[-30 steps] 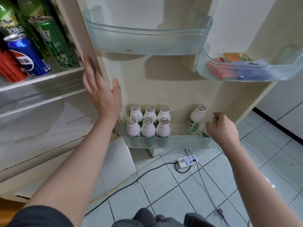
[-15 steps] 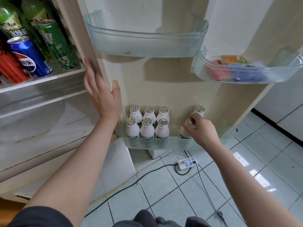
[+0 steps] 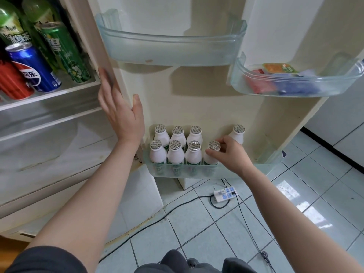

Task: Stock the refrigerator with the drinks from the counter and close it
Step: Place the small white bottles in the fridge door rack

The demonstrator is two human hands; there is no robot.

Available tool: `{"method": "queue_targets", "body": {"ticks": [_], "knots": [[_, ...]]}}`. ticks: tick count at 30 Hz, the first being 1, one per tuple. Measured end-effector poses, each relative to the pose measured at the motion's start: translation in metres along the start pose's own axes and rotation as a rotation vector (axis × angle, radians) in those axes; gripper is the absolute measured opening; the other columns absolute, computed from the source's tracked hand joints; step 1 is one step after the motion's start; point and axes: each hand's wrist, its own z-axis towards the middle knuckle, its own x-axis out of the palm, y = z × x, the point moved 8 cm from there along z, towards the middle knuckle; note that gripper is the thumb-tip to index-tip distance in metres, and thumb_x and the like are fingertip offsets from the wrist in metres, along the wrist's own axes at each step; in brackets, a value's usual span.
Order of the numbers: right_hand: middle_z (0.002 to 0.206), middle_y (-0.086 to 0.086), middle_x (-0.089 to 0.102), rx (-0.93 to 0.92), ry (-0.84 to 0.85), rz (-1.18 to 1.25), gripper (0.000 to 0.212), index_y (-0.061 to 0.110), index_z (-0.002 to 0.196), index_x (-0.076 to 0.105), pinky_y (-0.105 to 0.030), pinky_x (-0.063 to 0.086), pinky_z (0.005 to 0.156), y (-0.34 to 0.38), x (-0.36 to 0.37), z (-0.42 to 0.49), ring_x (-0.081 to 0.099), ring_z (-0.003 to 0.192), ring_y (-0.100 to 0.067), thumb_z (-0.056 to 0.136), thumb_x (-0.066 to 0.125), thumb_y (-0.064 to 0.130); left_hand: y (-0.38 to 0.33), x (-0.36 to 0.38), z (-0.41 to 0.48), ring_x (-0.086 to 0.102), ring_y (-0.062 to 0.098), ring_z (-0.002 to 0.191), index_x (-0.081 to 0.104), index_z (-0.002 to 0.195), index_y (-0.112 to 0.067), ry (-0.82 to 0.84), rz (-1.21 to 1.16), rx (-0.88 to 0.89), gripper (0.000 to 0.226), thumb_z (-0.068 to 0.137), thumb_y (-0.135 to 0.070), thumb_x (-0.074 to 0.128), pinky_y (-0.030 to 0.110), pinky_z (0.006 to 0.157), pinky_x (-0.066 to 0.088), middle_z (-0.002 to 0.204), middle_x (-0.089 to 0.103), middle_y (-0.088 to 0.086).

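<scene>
The refrigerator door [image 3: 197,95] stands open. Its bottom door bin [image 3: 246,171] holds several small white bottles with foil caps. My right hand [image 3: 229,154] grips one white bottle [image 3: 211,154] at the end of the front row, standing in the bin beside its neighbours. Another white bottle [image 3: 238,134] stands apart at the back right. My left hand [image 3: 122,109] lies flat against the door's inner edge, fingers straight. On the fridge shelf [image 3: 49,95] at the left stand a blue cola can [image 3: 33,67], a red can [image 3: 11,83], a green can [image 3: 63,54] and green bottles [image 3: 11,26].
An upper door bin [image 3: 171,48] is bare inside. A smaller bin [image 3: 295,83] at the right holds packets. On the tiled floor lie a white power strip [image 3: 225,194] and black cables [image 3: 157,219]. My knees show at the bottom edge.
My right hand carried a white bottle leftward along the bottom bin, from its right end to the end of the front row. The left hand stayed on the door edge.
</scene>
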Motion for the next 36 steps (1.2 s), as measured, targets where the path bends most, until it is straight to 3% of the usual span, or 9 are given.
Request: {"method": "queue_targets", "body": {"ticks": [10,12,14,18,22,26,30,32,36], "knots": [[0.097,0.006,0.065,-0.020,0.002,0.006,0.032,0.025,0.100,0.053,-0.022,0.046,0.071,-0.003,0.004,0.000,0.061,0.090,-0.012,0.078,0.072,0.040,0.000,0.000,0.001,0.034,0.038,0.131,0.045,0.128,0.008,-0.006,0.013,0.006,0.047,0.088,-0.015,0.054,0.023,0.114,0.010,0.149,0.029,0.030],[0.097,0.012,0.063,-0.025,0.023,-0.020,0.037,0.028,0.104,0.053,-0.017,0.042,0.068,-0.002,0.005,-0.001,0.060,0.090,-0.008,0.078,0.070,0.046,0.000,0.000,0.001,0.035,0.039,0.131,0.046,0.128,0.007,-0.009,0.019,0.015,0.046,0.089,-0.016,0.053,0.023,0.114,0.010,0.148,0.030,0.030],[0.102,0.015,0.059,-0.030,0.034,-0.033,0.045,0.027,0.116,0.054,-0.019,0.041,0.076,0.000,0.003,-0.003,0.056,0.097,-0.005,0.080,0.065,0.051,0.001,0.000,0.000,0.035,0.039,0.131,0.046,0.128,0.007,-0.007,0.025,0.025,0.046,0.089,-0.017,0.053,0.023,0.114,0.010,0.148,0.030,0.030],[0.083,0.016,0.062,-0.052,-0.274,0.049,0.023,0.026,0.099,0.063,-0.022,0.038,0.070,0.003,-0.033,-0.005,0.057,0.078,0.000,0.090,0.052,0.044,0.001,0.000,0.000,0.035,0.037,0.129,0.046,0.127,0.006,-0.013,0.026,0.041,0.045,0.089,-0.018,0.052,0.026,0.113,0.012,0.148,0.030,0.030],[0.104,-0.001,0.066,-0.083,-0.538,-0.033,0.021,0.015,0.106,0.063,-0.029,0.041,0.075,0.005,-0.070,-0.001,0.059,0.093,-0.019,0.093,0.050,0.026,0.002,0.000,0.000,0.034,0.033,0.130,0.045,0.129,0.004,-0.023,0.016,0.047,0.046,0.091,-0.020,0.050,0.025,0.114,0.012,0.148,0.030,0.030],[0.125,-0.005,0.059,0.020,-0.428,-0.231,0.034,0.013,0.122,0.055,-0.035,0.042,0.085,-0.008,-0.074,0.022,0.055,0.110,-0.028,0.092,0.052,0.029,0.003,0.002,-0.001,0.033,0.035,0.132,0.043,0.131,0.004,-0.012,0.019,0.041,0.046,0.091,-0.019,0.051,0.025,0.115,0.011,0.149,0.029,0.029],[0.113,-0.006,0.064,0.148,-0.181,-0.258,0.038,0.017,0.121,0.055,-0.029,0.039,0.070,-0.027,-0.060,0.038,0.057,0.094,-0.027,0.088,0.055,0.036,0.003,0.001,-0.001,0.032,0.030,0.131,0.043,0.131,0.004,-0.024,0.018,0.030,0.047,0.091,-0.019,0.052,0.026,0.114,0.012,0.149,0.030,0.029],[0.108,-0.005,0.066,0.137,-0.185,-0.240,0.038,0.017,0.118,0.057,-0.027,0.037,0.067,-0.027,-0.059,0.039,0.056,0.085,-0.023,0.086,0.059,0.038,0.003,0.001,-0.002,0.031,0.029,0.131,0.043,0.131,0.003,-0.028,0.011,0.024,0.047,0.090,-0.018,0.052,0.028,0.113,0.014,0.149,0.030,0.029],[0.109,-0.004,0.066,0.022,-0.152,-0.219,0.039,0.015,0.120,0.059,-0.026,0.040,0.070,-0.020,-0.053,0.042,0.061,0.095,-0.023,0.087,0.063,0.035,0.002,0.001,-0.001,0.030,0.029,0.131,0.042,0.131,0.000,-0.036,0.005,0.041,0.045,0.090,-0.017,0.052,0.029,0.113,0.015,0.149,0.030,0.029]]}}
